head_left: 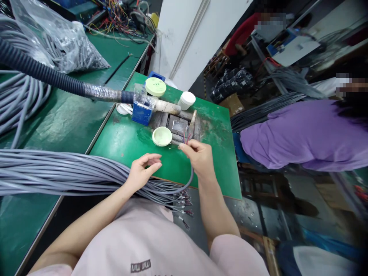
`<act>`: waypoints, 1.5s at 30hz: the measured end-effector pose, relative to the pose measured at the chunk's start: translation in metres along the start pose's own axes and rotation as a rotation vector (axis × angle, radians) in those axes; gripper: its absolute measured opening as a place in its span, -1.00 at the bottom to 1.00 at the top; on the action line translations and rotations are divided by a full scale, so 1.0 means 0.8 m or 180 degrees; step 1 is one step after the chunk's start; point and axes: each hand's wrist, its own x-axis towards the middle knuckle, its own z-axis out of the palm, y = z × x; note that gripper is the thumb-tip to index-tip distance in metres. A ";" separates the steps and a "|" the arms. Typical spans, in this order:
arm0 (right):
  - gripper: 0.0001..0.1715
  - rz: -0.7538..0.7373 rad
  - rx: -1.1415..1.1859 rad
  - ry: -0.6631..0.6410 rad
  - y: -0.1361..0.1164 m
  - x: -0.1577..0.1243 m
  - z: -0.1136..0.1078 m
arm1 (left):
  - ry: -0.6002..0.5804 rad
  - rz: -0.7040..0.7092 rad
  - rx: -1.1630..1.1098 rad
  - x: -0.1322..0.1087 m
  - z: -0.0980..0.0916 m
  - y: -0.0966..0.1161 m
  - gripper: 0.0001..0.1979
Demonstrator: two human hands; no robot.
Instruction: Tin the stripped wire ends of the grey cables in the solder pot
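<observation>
Between the thumb and fingers of my right hand (199, 155) is the end of a grey cable (191, 177). Thin coloured wires (186, 138) fan out of that end, pointing at a metal solder pot (179, 125). My left hand (144, 170) hovers with fingers apart and nothing in them, over a thick bundle of grey cables (86, 172). Beyond my left hand stands a small pale bowl (162, 137). Stripped ends (185, 203) of the bundled cables hang past the near edge of the green board (221, 161).
A ribbed black hose (57, 78) runs to a blue block (141, 113) beside the pot. A pale green round tub (155, 87) and a white jar (186, 100) stand behind. Cable coils and a plastic bag (71, 46) lie left. A person in purple (304, 134) sits at right.
</observation>
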 end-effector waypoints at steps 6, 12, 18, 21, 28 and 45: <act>-0.63 0.0060 0.0399 -0.0115 -0.007 -0.053 0.024 | -0.0042 -0.1055 -0.2092 0.004 0.056 0.006 -0.65; -0.66 0.0286 0.0590 -0.0522 -0.006 -0.082 0.009 | -0.0055 -0.1271 -0.2488 -0.006 0.063 0.019 -0.68; -0.57 0.0485 0.1513 -0.0966 0.012 -0.109 0.016 | -0.0773 -0.1624 -0.2784 -0.020 0.070 0.014 -0.68; -0.48 0.0827 0.1957 -0.0678 0.017 -0.113 0.024 | -0.1118 -0.1596 -0.2653 -0.027 0.075 0.012 -0.52; -0.68 0.0225 0.0364 -0.0635 -0.004 -0.112 -0.014 | -0.1134 -0.1556 -0.2419 -0.029 0.067 0.016 -0.65; -0.69 0.0510 0.1107 -0.0358 -0.015 -0.074 -0.008 | -0.1630 -0.1145 -0.0936 -0.042 0.056 0.020 -0.76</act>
